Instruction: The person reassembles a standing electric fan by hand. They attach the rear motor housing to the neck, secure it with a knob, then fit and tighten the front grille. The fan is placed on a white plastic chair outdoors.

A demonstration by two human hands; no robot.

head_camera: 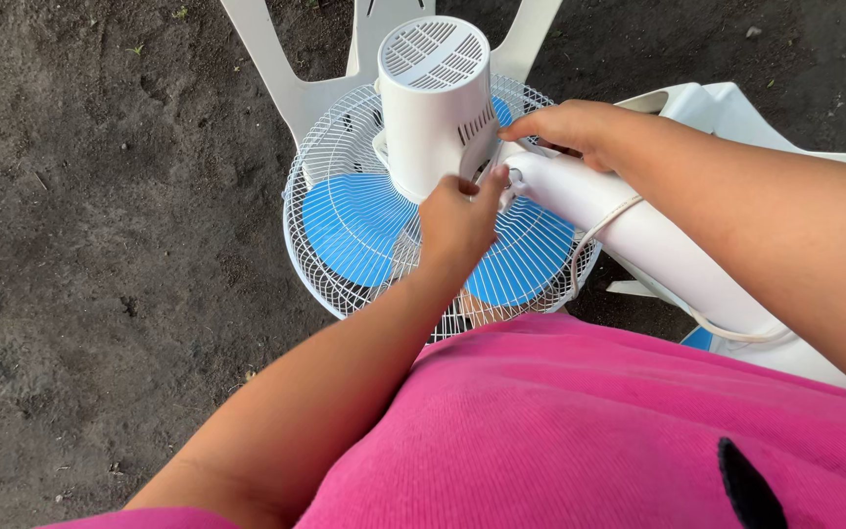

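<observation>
Here, in the upper middle of the frame, a white fan motor housing (433, 103) stands with its vented end toward the camera, rising from the round wire grille (345, 240) that covers the blue blades (350, 220). The left hand (457, 220) comes up from the lower left and sits at the centre of the frame, its fingers curled narrowly and its fingertips (487, 181) pinched at the joint where the housing meets the white stand neck (580, 196); whatever small part they grip there is too small to make out. The right hand (570, 127) enters from the right edge and lies over the top of that same joint, fingers bent and close together, touching the neck and just beside the housing's slotted side. A white cord (589, 245) loops around the neck and trails toward the lower right. Behind the fan, at the top of the frame, the legs of a white plastic chair (276, 69) show (a second white plastic piece lies at the upper right). Dark bare soil (100, 196) fills the left side, and a pink garment (589, 431) fills the bottom.
</observation>
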